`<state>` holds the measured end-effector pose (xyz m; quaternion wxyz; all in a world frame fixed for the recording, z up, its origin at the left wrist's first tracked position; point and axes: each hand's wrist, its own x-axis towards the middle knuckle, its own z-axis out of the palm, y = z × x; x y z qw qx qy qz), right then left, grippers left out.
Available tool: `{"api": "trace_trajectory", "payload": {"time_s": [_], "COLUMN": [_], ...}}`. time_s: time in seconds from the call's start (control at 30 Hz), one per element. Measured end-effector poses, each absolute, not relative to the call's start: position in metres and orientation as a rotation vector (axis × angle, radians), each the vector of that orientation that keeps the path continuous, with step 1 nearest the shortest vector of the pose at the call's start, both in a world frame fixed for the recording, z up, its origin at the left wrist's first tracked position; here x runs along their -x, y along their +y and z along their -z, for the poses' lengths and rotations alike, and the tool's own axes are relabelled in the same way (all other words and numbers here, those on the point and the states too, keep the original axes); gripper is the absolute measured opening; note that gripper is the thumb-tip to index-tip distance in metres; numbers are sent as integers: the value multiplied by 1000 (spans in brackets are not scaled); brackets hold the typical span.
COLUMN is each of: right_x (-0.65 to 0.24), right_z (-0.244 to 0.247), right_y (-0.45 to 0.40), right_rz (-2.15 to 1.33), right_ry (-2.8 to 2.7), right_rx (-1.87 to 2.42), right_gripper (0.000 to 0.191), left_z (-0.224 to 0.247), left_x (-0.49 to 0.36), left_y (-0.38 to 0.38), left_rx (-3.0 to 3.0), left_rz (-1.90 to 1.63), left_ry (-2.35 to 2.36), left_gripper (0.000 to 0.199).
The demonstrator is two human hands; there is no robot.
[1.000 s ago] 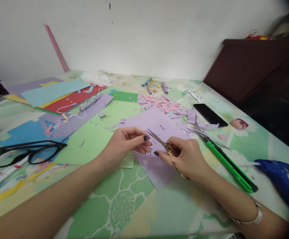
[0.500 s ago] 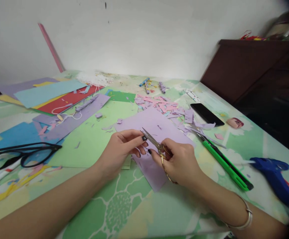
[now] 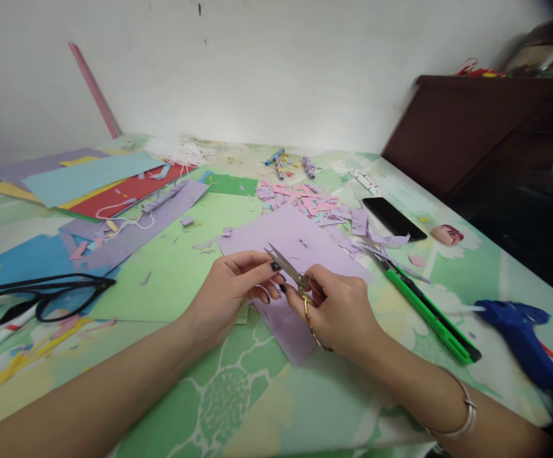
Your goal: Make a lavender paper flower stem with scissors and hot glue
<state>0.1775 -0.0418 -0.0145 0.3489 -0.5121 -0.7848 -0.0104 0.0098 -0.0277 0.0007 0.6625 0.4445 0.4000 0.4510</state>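
Note:
My right hand [image 3: 341,308] is wrapped round a pair of scissors [image 3: 288,265] with gold handles. Their silver blades point up and left, the tips slightly parted. Beside the blades, my left hand [image 3: 238,286] is closed in a pinch, thumb against fingers. Whatever sits between its fingertips is too small or hidden to make out. Under both hands lies a sheet of light purple paper [image 3: 276,229], with a few tiny scraps on it. It overlaps a larger light green sheet [image 3: 162,273] to the left.
A green utility knife [image 3: 429,315], black phone [image 3: 393,218] and blue glue gun [image 3: 519,337] lie right. Pink and purple scraps [image 3: 309,200] are heaped behind the purple sheet. Black glasses [image 3: 42,296] rest left, below coloured sheets [image 3: 90,178]. Small wrapped paper rolls [image 3: 309,167] lie at the back.
The scissor blades have parted slightly at the tips and shifted a little left with my right hand. My left hand keeps its pinch. The whole view has drifted slightly.

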Motion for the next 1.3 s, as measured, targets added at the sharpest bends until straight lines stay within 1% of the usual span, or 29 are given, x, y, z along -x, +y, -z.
{"api": "trace_trajectory", "payload": {"time_s": [0.67,1.13,1.3], "right_x": [-184,-187,-188], "right_z": [13,12,12], "right_y": [-40,-39,-39], "right_rz": [45,27,33], "right_ry": [-2093,-2124,-2136], "right_rx": [1312,1310,1306], "right_gripper": [27,26,26], "left_z": [-3,-1,-1], "left_x": [-4,-2,-1], "left_y": [-25,-23,-22], "left_rx": [-1157,-1223,-1239], "left_rz": [-1007,-1011,-1008], "left_ry": [973,980,1012], "left_gripper": [6,12,8]}}
